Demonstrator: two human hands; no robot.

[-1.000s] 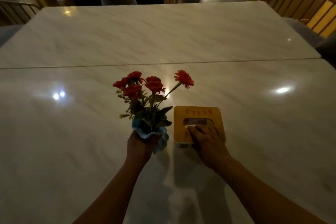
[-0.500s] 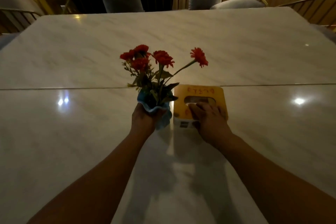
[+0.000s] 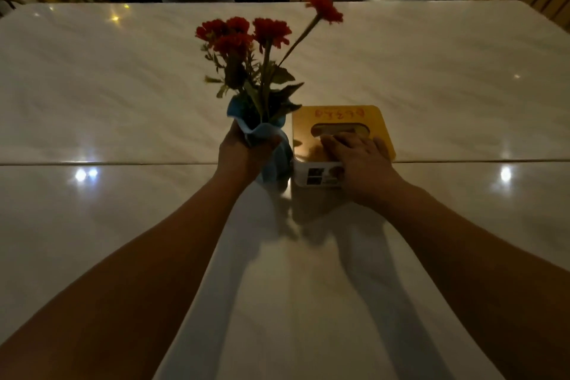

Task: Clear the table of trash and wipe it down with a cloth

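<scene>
Your left hand (image 3: 239, 157) grips the blue vase (image 3: 276, 163); your right hand (image 3: 362, 163) lies flat on the tissue box (image 3: 339, 117). You're probably arranging them side by side mid-desk (image 3: 123, 86).

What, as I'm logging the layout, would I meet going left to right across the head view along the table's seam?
In order: left hand → vase of red flowers → tissue box. The right hand lies on the box, so I leave it out of the order.
</scene>
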